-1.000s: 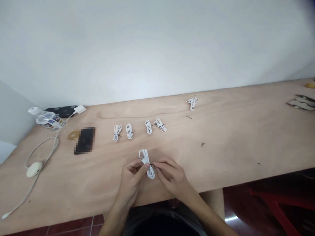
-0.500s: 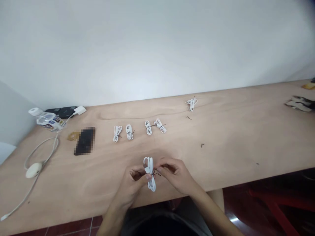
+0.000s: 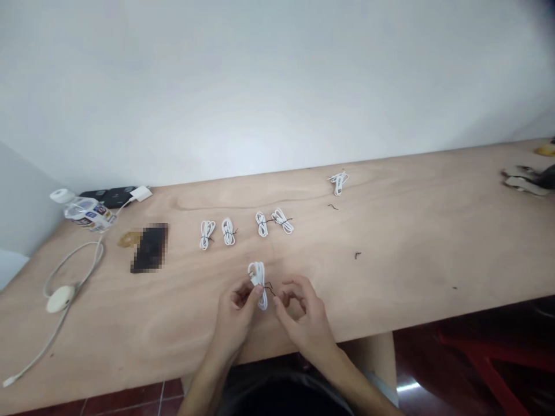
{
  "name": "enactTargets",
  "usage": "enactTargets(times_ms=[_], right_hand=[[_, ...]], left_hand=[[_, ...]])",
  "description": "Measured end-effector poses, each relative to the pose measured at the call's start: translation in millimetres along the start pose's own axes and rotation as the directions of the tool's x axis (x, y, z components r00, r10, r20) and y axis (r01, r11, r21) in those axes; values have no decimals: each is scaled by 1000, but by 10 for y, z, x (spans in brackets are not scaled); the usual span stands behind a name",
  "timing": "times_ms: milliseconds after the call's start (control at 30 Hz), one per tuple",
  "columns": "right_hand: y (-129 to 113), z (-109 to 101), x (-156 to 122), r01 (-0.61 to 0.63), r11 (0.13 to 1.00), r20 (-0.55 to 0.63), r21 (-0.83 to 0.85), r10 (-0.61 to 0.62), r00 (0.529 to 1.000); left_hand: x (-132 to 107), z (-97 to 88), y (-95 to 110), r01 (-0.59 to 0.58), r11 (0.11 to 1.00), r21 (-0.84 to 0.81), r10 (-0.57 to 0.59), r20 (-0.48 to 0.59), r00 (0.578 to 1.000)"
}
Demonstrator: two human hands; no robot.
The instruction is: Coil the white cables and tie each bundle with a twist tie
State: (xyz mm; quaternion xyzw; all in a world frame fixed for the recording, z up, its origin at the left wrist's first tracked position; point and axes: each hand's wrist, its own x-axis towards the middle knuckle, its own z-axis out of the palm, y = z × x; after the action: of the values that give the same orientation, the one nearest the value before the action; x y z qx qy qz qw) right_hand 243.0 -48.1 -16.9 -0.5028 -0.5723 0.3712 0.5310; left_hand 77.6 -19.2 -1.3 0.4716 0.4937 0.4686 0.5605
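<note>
My left hand (image 3: 236,309) pinches a coiled white cable (image 3: 261,297) between thumb and fingers, low over the front of the table. A black twist tie (image 3: 268,287) goes around the middle of this coil, its thin ends sticking out to the right. My right hand (image 3: 306,312) is curled beside it, thumb and forefinger closed at the tip of one tie end. Behind my hands lie more white cable coils bound with black ties: one coil (image 3: 207,235) at the left, another (image 3: 228,231) beside it, then a pair (image 3: 282,221) close together.
Farther back lies a white cable bundle (image 3: 339,183), with loose twist ties (image 3: 333,207) in front. On the left are a plastic bottle (image 3: 89,212), a blurred dark object (image 3: 150,248) and a long white cord (image 3: 43,349) with a round piece. The wall (image 3: 277,86) borders the table's back.
My left hand has lifted the coil slightly away from me and to the left. My right hand's fingers have drawn back from the coil, and the tie ends now point up and right.
</note>
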Motion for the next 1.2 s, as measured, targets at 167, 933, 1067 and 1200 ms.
enactTargets(times_ms=[167,933,1067,1200], right_hand=[[-91,-161,106,446,846,204,-291,-401,893],[24,-484,840,-163,986,156,-42,167,973],[259,-559,819,-83,955,38,-286,97,995],[271,-568,644,-29,856,-84,-517,-16,996]], left_hand=[[33,-46,179,53,995,82,-76,310,948],[-43,-96,333,173,963,208,-236,334,913],[-3,-100,163,179,984,-1,-176,182,967],[4,-63,8,176,969,-172,-161,96,982]])
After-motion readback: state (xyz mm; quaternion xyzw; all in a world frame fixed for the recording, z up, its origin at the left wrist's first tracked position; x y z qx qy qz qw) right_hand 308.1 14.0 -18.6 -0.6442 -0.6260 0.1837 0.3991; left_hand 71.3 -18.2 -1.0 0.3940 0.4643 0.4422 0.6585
